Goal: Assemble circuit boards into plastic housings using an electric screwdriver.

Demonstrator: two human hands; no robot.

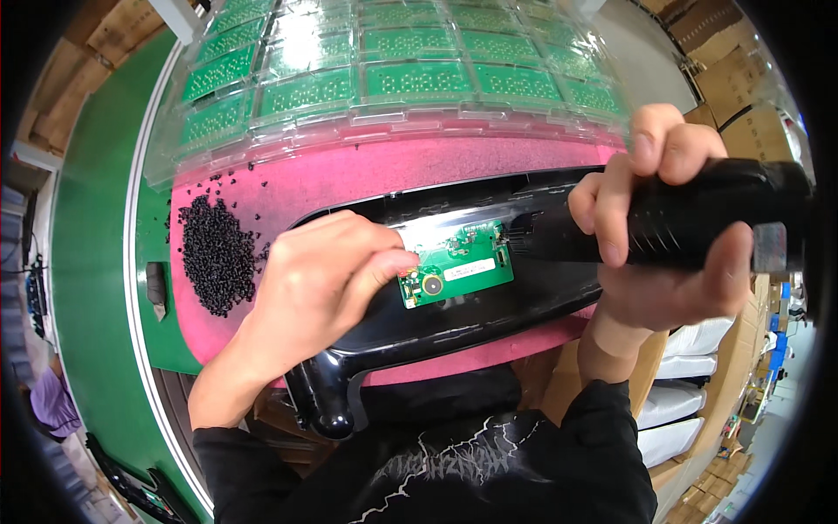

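Observation:
A green circuit board [476,281] with a white label and a round component lies inside a long, glossy black plastic housing [419,327]. At the board's left edge is my left hand [319,275], thumb and forefinger pinched together; whatever is between the fingertips is hidden. My right hand [633,288] wraps round a thick black electric screwdriver [672,223], held over the right part of the housing. Its narrow end points toward the board's right side, and I cannot make out its tip. A curved arm [332,410] of the housing reaches toward me.
Small black screws [216,253] form a heap at the left of the pink mat [288,183]. Clear trays [393,113] of green circuit boards stand along the far side. A small dark tool [157,288] rests left of the mat. Wrapped white packages [676,402] sit in a carton at right.

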